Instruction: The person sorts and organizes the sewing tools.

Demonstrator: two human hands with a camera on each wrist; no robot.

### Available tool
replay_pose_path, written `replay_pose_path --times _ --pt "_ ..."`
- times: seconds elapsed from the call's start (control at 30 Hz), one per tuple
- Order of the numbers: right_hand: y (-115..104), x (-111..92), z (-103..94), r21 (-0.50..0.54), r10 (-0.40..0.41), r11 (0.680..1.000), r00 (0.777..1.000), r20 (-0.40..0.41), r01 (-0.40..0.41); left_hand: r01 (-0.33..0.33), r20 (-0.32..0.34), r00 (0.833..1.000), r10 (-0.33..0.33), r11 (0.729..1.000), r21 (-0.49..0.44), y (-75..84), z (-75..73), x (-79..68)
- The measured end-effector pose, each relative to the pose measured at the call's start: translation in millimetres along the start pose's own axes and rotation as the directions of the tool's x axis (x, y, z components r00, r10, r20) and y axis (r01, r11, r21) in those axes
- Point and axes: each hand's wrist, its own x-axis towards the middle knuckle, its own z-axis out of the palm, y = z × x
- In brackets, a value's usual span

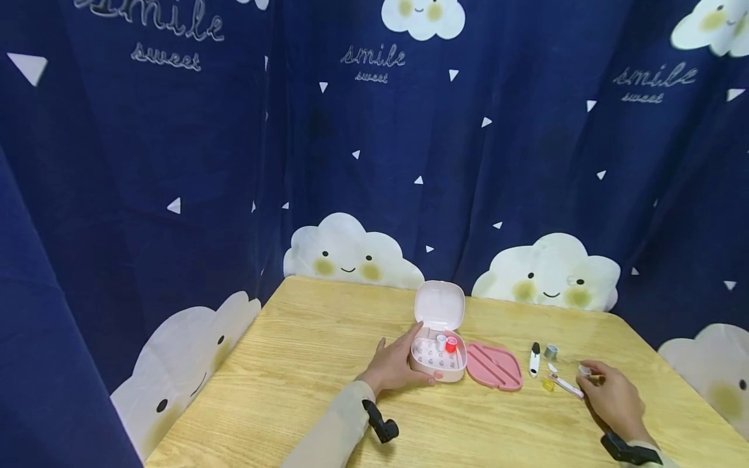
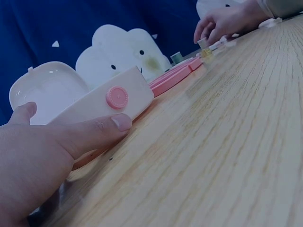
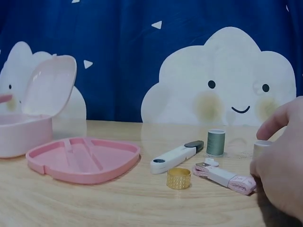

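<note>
My left hand (image 1: 394,366) grips the pale pink sewing box (image 1: 422,368) at its left side, the thumb lying along the front wall near the round pink button (image 2: 117,97). The box's lid (image 1: 440,305) stands raised. Inside, a white thread spool (image 1: 441,342) and a red thread spool (image 1: 451,344) sit on pegs at the back; other pegs are bare. At the right of the table, my right hand (image 1: 614,396) pinches another white thread spool (image 3: 260,148) between thumb and fingers, low over the tabletop. Part of that spool is hidden by the hand.
A pink divided tray (image 3: 90,176) lies right of the box. Between it and my right hand are a white tool with a black end (image 3: 176,157), a grey-green thread spool (image 3: 216,143), a gold thimble (image 3: 179,178) and a folded tape measure (image 3: 227,178). A blue curtain (image 1: 374,130) hangs behind.
</note>
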Motion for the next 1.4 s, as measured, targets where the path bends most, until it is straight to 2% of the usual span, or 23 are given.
replay_pose_path --times 0.77,1.13,1.4 --pt "-8.9 -1.1 -0.1 -0.029 0.085 0.996 0.996 0.019 -0.085 0.015 0.001 1.000 -0.015 1.000 0.002 1.1 -1.6 -0.6" --pt "-7.5 -0.2 2.2 -0.038 0.105 0.994 0.994 0.022 -0.104 0.006 0.003 1.000 -0.006 1.000 0.012 0.9 -0.9 0.2" --pt "-8.3 -1.4 0.5 -0.007 0.096 0.995 0.995 0.021 -0.096 -0.001 0.001 1.000 0.001 1.000 0.009 0.2 -1.2 -0.3"
